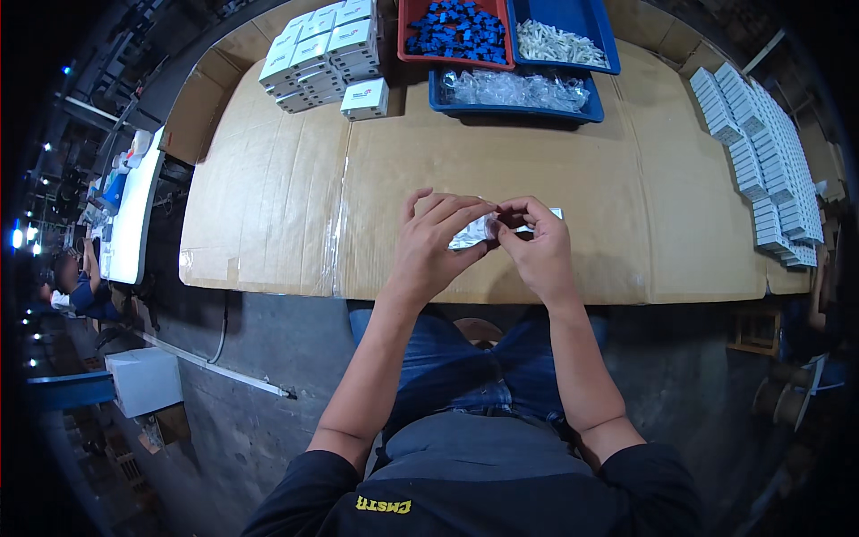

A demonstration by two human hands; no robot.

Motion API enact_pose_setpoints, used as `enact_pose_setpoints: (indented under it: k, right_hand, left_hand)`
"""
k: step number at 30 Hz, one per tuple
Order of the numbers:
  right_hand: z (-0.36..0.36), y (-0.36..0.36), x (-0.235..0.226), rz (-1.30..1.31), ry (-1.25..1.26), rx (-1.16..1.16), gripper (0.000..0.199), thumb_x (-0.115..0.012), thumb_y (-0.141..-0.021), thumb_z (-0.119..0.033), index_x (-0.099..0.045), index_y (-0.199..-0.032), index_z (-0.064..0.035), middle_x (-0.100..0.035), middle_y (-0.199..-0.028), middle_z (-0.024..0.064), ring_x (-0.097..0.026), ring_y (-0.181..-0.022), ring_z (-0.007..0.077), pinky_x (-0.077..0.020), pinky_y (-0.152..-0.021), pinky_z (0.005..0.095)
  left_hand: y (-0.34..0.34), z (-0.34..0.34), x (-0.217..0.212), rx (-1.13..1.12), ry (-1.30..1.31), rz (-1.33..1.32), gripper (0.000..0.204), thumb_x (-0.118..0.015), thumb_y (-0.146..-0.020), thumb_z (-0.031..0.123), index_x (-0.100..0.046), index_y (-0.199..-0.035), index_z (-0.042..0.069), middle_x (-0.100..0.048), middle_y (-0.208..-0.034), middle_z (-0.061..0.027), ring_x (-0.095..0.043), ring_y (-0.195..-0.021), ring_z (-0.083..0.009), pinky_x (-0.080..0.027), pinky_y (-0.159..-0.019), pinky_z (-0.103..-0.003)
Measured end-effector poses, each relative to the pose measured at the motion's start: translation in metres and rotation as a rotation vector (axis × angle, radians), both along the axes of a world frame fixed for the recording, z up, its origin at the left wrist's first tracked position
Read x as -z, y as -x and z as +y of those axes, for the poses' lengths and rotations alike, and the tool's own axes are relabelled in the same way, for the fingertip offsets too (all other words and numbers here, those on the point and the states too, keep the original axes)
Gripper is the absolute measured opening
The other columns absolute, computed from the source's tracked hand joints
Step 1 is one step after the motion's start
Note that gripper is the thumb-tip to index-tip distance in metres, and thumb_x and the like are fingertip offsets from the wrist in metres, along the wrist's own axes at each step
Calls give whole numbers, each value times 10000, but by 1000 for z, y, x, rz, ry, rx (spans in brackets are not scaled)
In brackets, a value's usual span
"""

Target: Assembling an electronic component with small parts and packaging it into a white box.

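Note:
Just above the near middle of the cardboard-covered table, my left hand point(435, 237) and my right hand point(544, 246) meet with fingertips pinched together. Between them is a small clear plastic bag point(472, 234), held by both hands. What it contains is hard to make out. Some fingers of my left hand are raised over the bag, while its thumb and forefinger close on the edge. A bit of a white item point(557, 214) shows behind my right hand; most of it is hidden.
White boxes point(309, 54) are stacked at the back left, with a single one point(365, 98) in front. A red bin point(404, 40) holds blue parts; blue bins point(612, 54) hold white parts and clear plastic pieces. Rows of white boxes point(756, 161) stand at right. A person point(85, 291) sits far left.

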State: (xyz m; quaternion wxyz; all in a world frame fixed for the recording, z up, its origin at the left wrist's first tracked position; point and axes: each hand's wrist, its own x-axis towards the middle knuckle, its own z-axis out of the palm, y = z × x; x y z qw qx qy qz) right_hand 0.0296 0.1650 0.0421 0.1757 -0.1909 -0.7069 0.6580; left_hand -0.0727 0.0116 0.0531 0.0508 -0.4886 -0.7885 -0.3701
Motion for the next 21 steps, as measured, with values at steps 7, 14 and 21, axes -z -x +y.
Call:
enact_pose_setpoints:
  k: [7,14,21]
  right_hand:
    - [15,-7,-22,-3,-153,-40,179,-698,-976,-70,-687,-1138,5,-719,-1035,72,-690,-963,145,-562,-881,306]
    - [40,-3,-27,99,-152,-505,312,-602,-1068,-245,-694,-1187,29,-673,-1177,101,-670,-964,170,-530,-888,309]
    - [40,3,-30,-17,104,-685,585,-507,-1080,-475,-642,-1341,31,-709,-997,72,-652,-856,100,-543,-776,273]
  left_hand:
    - [-8,-5,8,-2,-150,-773,407,-844,-859,163,-710,-1222,33,-753,-1093,-64,-699,-1022,-178,-508,-985,-352]
    - [0,-10,23,400,-234,-1511,323,-667,-1035,265,-680,-1198,-14,-731,-1052,-94,-703,-1004,-195,-546,-934,-338]
    - [-7,-8,29,493,-225,-1642,368,-688,-1017,326,-673,-1172,-8,-721,-1044,-124,-707,-978,-210,-556,-878,-350]
